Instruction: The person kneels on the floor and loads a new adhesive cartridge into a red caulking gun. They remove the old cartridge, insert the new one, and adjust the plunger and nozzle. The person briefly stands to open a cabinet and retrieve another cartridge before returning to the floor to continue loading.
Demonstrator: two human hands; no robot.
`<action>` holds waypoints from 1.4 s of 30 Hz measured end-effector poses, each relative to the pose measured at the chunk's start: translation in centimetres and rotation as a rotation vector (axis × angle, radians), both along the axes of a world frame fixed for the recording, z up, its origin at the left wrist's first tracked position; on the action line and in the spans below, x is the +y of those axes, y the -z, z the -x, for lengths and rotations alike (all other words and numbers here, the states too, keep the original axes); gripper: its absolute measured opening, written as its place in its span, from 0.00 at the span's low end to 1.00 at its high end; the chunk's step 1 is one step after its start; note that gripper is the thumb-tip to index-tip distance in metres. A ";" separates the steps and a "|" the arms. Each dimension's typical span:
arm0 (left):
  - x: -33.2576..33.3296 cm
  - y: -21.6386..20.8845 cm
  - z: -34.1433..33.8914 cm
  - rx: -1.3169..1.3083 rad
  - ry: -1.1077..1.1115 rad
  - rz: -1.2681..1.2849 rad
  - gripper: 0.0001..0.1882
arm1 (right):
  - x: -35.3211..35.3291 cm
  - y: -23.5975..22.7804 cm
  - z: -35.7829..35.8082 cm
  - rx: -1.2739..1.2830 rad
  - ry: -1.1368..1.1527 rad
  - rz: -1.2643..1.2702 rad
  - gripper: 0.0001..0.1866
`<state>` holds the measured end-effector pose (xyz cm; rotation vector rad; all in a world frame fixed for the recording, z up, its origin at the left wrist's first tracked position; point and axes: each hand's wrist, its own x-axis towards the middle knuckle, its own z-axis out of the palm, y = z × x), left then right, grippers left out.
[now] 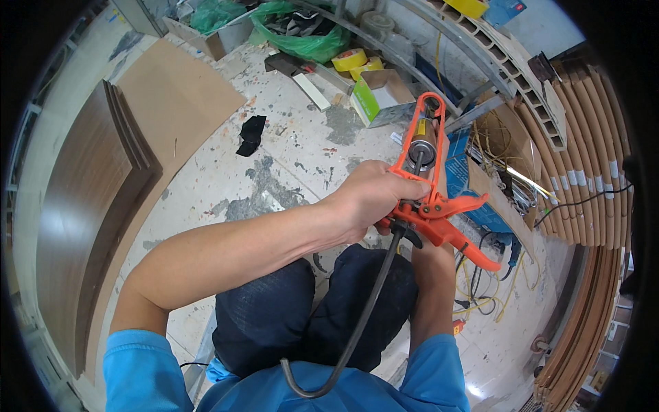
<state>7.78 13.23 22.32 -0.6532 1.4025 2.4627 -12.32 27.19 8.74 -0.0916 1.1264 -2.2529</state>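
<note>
An orange caulking gun (429, 226) is raised over my knees, its front end pointing away from me. A sealant cartridge (423, 134) with a metallic end lies in its frame. My left hand (377, 196) is closed around the rear of the frame, thumb across the top. The long bent plunger rod (367, 312) sticks far out toward my lap and ends in a hook. Under the handle my right hand (427, 253) comes up from below; the gun covers its fingers, so its grip does not show.
Brown wood panels (89, 226) lie on cardboard (175, 96) at left. Beyond the gun are a green-and-white box (377, 103), yellow tape rolls (350, 60) and a green bag (302, 44). At right stand a blue box of tools (473, 185), cables (491, 299) and stacked brown boards (590, 158).
</note>
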 end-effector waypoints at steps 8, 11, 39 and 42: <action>0.2 0.8 0.0 0.049 -0.050 -0.042 0.14 | 2.2 -2.3 -5.9 0.175 0.005 -0.309 0.20; 0.2 0.8 0.1 0.000 -0.118 -0.246 0.15 | 2.7 -2.8 -7.5 0.237 0.003 -0.407 0.20; -1.1 2.2 2.5 -0.099 -0.204 -0.219 0.11 | 4.8 -5.1 -13.0 0.571 -0.072 -0.932 0.18; -1.0 2.2 2.5 -0.119 -0.198 -0.231 0.10 | 4.9 -5.2 -13.0 0.584 -0.077 -0.951 0.18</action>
